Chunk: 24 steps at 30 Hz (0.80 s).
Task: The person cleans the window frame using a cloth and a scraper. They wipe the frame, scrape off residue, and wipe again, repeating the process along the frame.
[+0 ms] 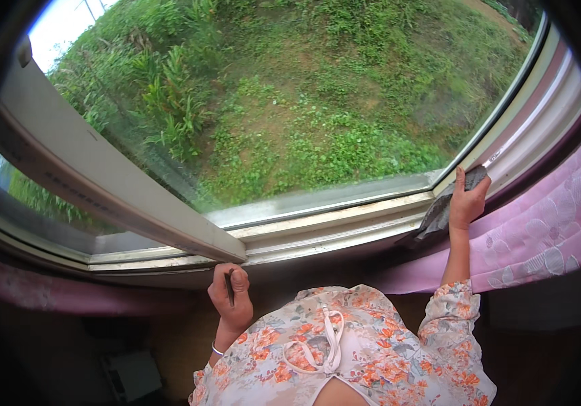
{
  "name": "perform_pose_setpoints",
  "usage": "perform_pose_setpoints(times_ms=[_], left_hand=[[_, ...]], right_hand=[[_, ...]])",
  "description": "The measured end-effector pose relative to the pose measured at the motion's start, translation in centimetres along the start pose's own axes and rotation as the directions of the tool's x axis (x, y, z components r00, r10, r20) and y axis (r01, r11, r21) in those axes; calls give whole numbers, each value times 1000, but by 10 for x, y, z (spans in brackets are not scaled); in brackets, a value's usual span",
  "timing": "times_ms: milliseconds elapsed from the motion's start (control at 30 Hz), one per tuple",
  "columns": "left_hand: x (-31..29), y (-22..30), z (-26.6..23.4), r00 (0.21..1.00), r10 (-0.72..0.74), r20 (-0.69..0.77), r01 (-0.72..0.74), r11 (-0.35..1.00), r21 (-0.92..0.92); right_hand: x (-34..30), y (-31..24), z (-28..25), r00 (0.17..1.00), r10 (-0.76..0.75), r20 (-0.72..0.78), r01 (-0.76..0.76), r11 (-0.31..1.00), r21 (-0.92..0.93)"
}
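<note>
My right hand (467, 204) grips a dark grey cloth (437, 215) and presses it against the white window frame (522, 143) at the lower right corner. Part of the cloth hangs over the sill below the fingers. Closed in a fist, my left hand (233, 301) is just under the foot of the upright window sash frame (118, 183). A thin dark stick-like thing (229, 287) shows between its fingers and thumb; its kind is not clear. The window track (334, 227) runs between the two hands, with dark grime spots along it.
A pink curtain (530, 233) with pale flower shapes hangs below the sill at the right, and another pink curtain piece (53, 287) at the left. Behind the glass (290, 135) rises a green, overgrown slope. A pale box-like object (131, 374) stands low at the left.
</note>
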<state>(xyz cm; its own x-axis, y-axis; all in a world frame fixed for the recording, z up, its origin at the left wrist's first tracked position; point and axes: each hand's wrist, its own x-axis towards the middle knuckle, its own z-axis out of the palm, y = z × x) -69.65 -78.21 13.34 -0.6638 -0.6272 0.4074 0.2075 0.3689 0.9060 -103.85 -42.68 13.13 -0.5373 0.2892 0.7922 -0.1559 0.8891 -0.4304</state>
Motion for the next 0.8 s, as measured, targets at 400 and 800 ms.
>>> perform_pose_setpoints(times_ms=[400,800], left_hand=[[1,35,75,974,85,212,-112,987,119],[-7,32,71,980,99,173,-131,975,182]], right_hand=[[25,3,-16,945,-321,65,295,920,257],[42,52,3,961,-272,54,264,957,119]])
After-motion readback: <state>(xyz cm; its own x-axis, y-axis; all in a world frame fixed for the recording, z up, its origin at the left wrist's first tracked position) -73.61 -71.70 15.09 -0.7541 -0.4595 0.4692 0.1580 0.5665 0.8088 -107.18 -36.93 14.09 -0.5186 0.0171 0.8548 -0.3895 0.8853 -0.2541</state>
